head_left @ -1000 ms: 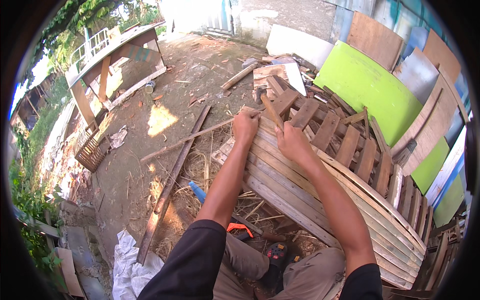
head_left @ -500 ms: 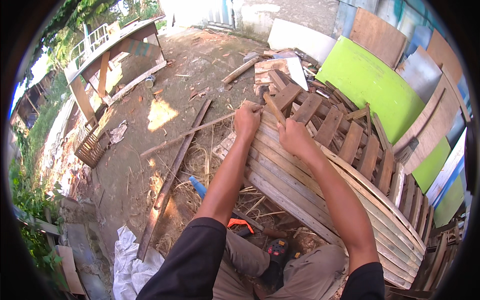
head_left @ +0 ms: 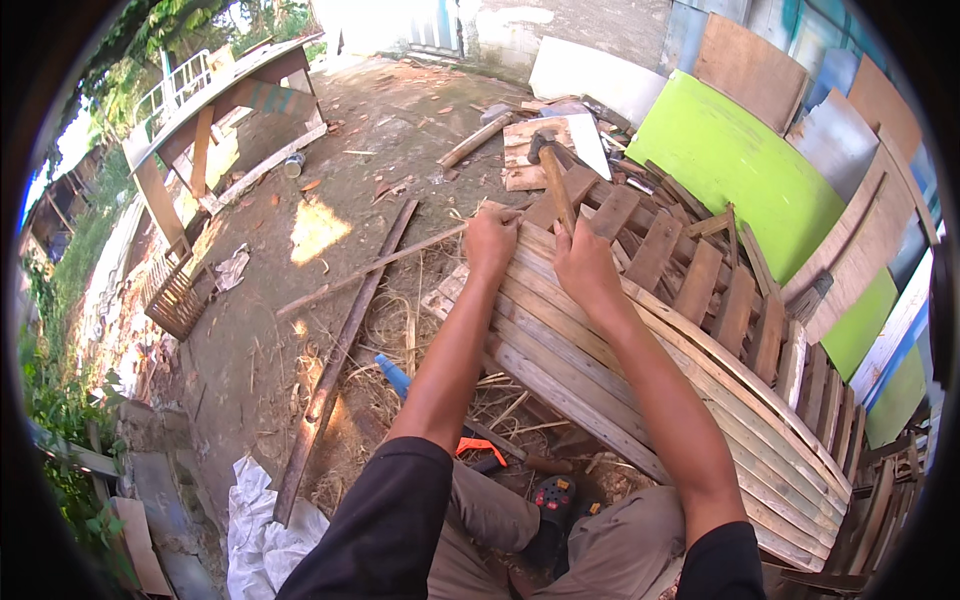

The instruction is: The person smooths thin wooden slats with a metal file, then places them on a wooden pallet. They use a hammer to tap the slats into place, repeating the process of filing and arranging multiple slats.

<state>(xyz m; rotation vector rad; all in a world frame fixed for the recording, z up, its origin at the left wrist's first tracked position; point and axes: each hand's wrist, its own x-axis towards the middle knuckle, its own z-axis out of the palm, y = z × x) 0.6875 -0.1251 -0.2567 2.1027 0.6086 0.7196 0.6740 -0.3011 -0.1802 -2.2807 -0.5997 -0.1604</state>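
My right hand is wrapped round the wooden handle of a hammer, whose dark head is raised beyond the far end of the slats. My left hand is closed at the far left corner of a row of pale wooden slats; what its fingers pinch is hidden. A long thin wooden strip runs from beside that hand down to the left. The slats lie side by side in a slanting panel across my front, close to my knees.
Brown wooden crosspieces stand behind the panel. A green board leans at the right. A dark beam, an orange-handled tool and a white sack lie on the ground. A wooden bench stands far left.
My right hand has lifted the hammer: its head has risen from near my left hand to above and beyond it. My left hand stays at the slats' corner.
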